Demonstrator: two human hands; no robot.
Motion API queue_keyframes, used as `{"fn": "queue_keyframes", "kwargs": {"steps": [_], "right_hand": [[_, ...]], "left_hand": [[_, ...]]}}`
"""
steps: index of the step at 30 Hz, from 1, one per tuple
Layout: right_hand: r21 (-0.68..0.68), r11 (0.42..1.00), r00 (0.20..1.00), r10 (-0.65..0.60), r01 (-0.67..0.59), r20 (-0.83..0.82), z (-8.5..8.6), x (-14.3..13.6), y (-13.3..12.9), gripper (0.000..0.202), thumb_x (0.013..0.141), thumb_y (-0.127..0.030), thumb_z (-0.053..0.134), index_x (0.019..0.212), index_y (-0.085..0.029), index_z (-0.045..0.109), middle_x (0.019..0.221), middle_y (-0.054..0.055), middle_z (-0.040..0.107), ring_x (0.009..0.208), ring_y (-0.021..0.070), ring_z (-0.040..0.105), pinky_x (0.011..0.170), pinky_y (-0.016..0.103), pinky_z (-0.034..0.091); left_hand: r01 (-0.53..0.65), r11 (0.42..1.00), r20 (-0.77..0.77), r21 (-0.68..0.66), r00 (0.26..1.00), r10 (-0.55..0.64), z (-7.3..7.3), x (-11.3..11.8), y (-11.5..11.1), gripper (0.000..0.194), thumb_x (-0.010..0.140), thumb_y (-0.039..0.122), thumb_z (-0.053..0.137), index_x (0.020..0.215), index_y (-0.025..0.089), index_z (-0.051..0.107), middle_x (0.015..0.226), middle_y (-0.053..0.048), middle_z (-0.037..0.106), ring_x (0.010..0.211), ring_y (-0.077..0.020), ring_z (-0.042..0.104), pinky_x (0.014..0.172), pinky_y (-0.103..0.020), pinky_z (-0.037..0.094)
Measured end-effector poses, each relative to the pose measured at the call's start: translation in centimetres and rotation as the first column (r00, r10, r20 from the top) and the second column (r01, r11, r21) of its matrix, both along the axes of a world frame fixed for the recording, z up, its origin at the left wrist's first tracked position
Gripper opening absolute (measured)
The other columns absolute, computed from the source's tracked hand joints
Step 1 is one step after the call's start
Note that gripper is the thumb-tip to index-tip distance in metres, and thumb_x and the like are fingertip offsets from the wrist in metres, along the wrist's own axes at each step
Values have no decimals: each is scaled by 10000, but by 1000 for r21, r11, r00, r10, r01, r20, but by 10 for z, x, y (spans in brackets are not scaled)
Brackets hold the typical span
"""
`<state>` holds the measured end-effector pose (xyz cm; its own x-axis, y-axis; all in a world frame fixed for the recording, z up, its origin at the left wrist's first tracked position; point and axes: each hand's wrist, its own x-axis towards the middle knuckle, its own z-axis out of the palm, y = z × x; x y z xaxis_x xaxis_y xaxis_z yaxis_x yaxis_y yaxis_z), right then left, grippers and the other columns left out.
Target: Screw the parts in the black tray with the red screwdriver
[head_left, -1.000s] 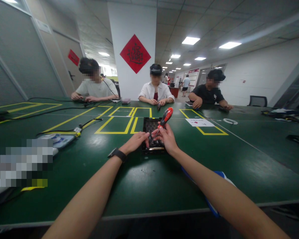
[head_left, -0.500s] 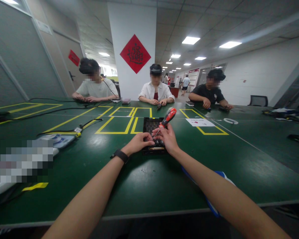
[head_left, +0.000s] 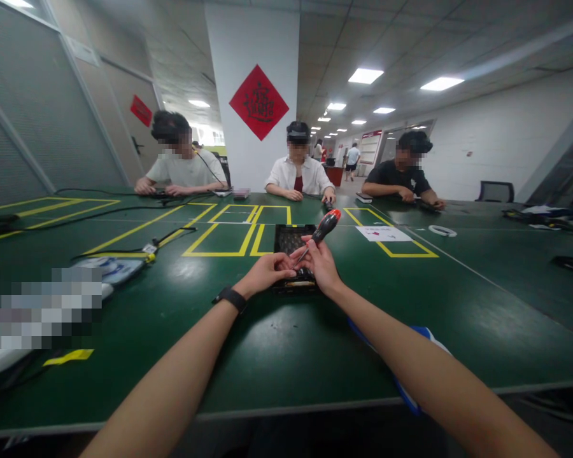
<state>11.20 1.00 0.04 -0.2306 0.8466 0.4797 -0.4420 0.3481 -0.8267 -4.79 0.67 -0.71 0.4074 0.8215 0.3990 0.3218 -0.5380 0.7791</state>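
A screwdriver [head_left: 325,227] with a black and red handle is gripped in my right hand [head_left: 322,264]. Its handle tilts up to the right, and its thin shaft slants down to the left between my hands. My left hand [head_left: 267,271] has its fingers pinched together close to the shaft's tip; anything small between them is hidden. Beneath both hands lies an open black case [head_left: 286,234] with a dark, patterned inside, partly covered by my fingers. A dark band is around my left wrist.
Three people sit across the green table [head_left: 267,356], hands on small things. A white paper [head_left: 383,234] and a white ring [head_left: 442,231] lie to the right. Something blue and white [head_left: 423,332] is under my right forearm. Cables and a pouch [head_left: 112,268] lie left.
The screwdriver handle has turned about its axis and shifted slightly right and down. My hands stay over the case. The middle person's hand across the table has moved right.
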Motion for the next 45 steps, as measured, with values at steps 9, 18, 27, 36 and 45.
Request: {"fn": "queue_keyframes", "kwargs": {"steps": [9, 18, 27, 36, 45], "right_hand": [[-34, 999, 999, 28, -26, 43, -2, 3, 6, 303, 832, -413, 452, 1055, -208, 433, 681, -4, 620, 600, 118, 602, 542, 245, 505], [-17, 1000, 999, -21, 22, 42, 0, 1, 3, 293, 812, -409, 487, 1022, -209, 445, 679, -6, 618, 582, 107, 595, 532, 232, 499], [-33, 999, 998, 11, -9, 54, 1, 3, 0, 263, 823, -396, 466, 1003, -208, 425, 675, -10, 614, 577, 105, 592, 509, 219, 486], [6, 1000, 998, -12, 12, 65, 2, 1, -1, 287, 809, -414, 484, 1004, -214, 420, 682, -18, 602, 562, 98, 585, 516, 220, 488], [-19, 1000, 999, 12, -11, 53, 0, 4, 1, 288, 829, -418, 446, 1033, -217, 412, 690, -12, 609, 585, 105, 591, 519, 225, 494]], "left_hand": [[94, 992, 17, -87, 995, -93, 0, -5, 4, 292, 738, 370, 590, 819, 94, 644, 761, -66, 667, 653, -127, 574, 619, -236, 424], [14, 997, 21, -72, 1000, -13, -2, -3, 5, 307, 627, 367, 697, 767, 112, 597, 651, -17, 609, 586, -98, 537, 577, -220, 431], [126, 985, -21, -117, 991, -129, -1, -6, 4, 283, 750, 380, 570, 775, 103, 623, 734, -50, 648, 632, -112, 554, 593, -219, 412], [22, 999, -22, -26, 999, -23, -1, -2, 3, 280, 671, 385, 648, 694, 121, 557, 634, 14, 546, 577, -82, 474, 578, -207, 391], [96, 994, -65, -57, 993, -99, 1, -4, 1, 298, 755, 406, 545, 790, 121, 623, 749, -27, 621, 676, -123, 529, 632, -226, 401]]}}
